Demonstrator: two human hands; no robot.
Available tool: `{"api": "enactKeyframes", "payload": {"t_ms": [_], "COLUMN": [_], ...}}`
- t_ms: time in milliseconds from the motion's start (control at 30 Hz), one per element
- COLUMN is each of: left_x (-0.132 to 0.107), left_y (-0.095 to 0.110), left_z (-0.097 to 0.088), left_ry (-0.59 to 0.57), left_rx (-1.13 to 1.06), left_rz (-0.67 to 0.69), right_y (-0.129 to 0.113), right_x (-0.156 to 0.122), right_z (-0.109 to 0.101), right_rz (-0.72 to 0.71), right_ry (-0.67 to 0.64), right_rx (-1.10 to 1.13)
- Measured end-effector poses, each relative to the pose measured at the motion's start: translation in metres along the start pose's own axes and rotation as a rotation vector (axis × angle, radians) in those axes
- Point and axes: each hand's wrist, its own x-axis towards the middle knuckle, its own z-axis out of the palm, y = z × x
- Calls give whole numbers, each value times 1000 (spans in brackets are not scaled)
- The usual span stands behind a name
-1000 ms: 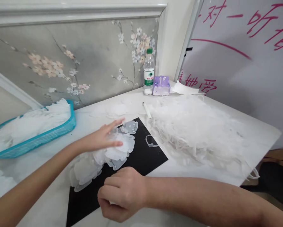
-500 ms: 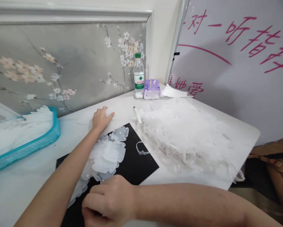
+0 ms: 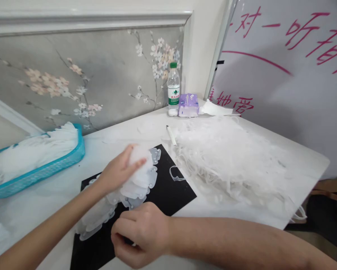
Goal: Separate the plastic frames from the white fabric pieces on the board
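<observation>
Your fingers on the left hand, thumb set apart from the rest, appear closed around a blurred white piece, just above the translucent dotted pieces overlapping on the black sheet beneath them. On the right hand, nearer you, the fingers are curled together over that sheet's near side, their tips too hidden to tell whether they pinch anything. The step in hand looks like handling the white piece over the overlapping ones; the next move calls for a light grip that leaves those below undisturbed.
</observation>
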Motion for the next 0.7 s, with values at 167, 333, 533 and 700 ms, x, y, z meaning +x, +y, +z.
{"api": "enactKeyframes", "payload": {"t_ms": [167,333,533,700], "left_x": [-18,66,127,122], "left_y": [-11,-46,-94,-99], "left_z": [2,-16,-10,6], "left_ry": [-325,7,124,220], "left_rx": [348,362,411,442], "left_rz": [239,-250,-424,-353], "right_y": [-2,-1,2,3], "right_x": [1,1,5,3], "right_z": [-2,-4,2,13], "right_rz": [-42,47,-10,17], "right_ry": [-44,-36,-58,-146], "right_rx": [-26,-3,-27,-60]}}
